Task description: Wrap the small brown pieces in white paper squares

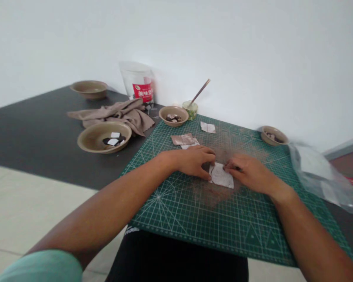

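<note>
A small whitish square sheet [223, 177], smudged and marked by a brown line near its left side, lies on the green cutting mat [176, 219]. My left hand [195, 160] rests at the sheet's left edge, thumb and fingers apart, the thumb tip touching it. From the other side my right hand [250, 172] bends its fingers into a pinch over the sheet's upper right corner. Whatever those fingertips hold is too small and dark to name. Beyond my left hand lie a brown dusty square [182, 139] and a white one [191, 144] partly under it.
Bowls with small dark and pale pieces stand left [85, 147], at the back [173, 111] and right [264, 135]. Behind are a cloth [120, 113], a clear tub [135, 78], a green cup [191, 111] with a stick, and another sheet [208, 127]. A plastic bag [320, 176] lies right.
</note>
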`<control>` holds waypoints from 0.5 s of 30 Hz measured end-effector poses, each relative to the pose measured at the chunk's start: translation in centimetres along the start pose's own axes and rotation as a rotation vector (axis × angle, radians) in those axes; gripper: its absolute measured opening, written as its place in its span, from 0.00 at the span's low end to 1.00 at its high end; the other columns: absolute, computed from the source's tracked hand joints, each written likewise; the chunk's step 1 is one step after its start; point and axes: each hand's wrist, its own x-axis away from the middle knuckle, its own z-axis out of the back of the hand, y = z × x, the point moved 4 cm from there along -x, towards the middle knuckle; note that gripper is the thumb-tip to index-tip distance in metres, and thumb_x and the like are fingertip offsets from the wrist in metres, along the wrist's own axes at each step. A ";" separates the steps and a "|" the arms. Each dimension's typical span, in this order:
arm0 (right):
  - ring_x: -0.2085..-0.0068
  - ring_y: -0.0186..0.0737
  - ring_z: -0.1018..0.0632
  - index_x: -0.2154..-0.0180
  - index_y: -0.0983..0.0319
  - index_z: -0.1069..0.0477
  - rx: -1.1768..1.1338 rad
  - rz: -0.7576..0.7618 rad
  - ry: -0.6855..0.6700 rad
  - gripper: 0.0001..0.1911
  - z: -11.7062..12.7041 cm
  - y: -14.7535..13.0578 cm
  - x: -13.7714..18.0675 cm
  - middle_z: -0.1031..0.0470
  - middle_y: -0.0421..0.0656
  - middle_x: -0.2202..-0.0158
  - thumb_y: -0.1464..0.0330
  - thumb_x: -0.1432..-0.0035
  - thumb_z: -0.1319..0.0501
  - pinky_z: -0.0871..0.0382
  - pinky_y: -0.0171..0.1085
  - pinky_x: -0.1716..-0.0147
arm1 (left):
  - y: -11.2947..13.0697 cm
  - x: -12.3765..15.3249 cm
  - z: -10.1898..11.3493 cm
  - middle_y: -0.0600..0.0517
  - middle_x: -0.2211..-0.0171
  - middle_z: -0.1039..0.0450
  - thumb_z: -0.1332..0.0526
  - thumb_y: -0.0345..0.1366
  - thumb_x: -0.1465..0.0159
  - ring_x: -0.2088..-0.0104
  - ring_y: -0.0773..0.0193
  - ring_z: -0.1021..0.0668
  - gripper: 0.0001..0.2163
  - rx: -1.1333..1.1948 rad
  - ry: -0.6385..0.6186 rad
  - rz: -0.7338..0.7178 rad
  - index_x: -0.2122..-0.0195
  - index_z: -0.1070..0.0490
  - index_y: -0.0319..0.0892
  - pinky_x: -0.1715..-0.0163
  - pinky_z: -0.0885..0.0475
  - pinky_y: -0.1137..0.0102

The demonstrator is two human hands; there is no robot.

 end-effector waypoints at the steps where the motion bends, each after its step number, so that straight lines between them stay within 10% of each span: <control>1: 0.63 0.40 0.26 0.63 0.60 0.27 -0.017 0.023 -0.038 0.06 -0.1 -0.1 0.2 0.25 0.43 0.65 0.71 0.34 0.42 0.34 0.39 0.62 | 0.1 0.0 0.0 0.43 0.38 0.37 0.34 0.50 0.40 0.38 0.48 0.33 0.22 0.002 -0.004 0.000 0.50 0.28 0.43 0.41 0.39 0.59; 15: 0.61 0.40 0.25 0.64 0.60 0.27 -0.090 0.105 -0.074 0.06 -0.6 -1.2 0.2 0.24 0.42 0.64 0.72 0.34 0.42 0.34 0.39 0.59 | 0.1 0.0 0.0 0.44 0.37 0.37 0.35 0.50 0.39 0.38 0.49 0.33 0.21 -0.012 -0.011 -0.005 0.49 0.29 0.43 0.41 0.39 0.59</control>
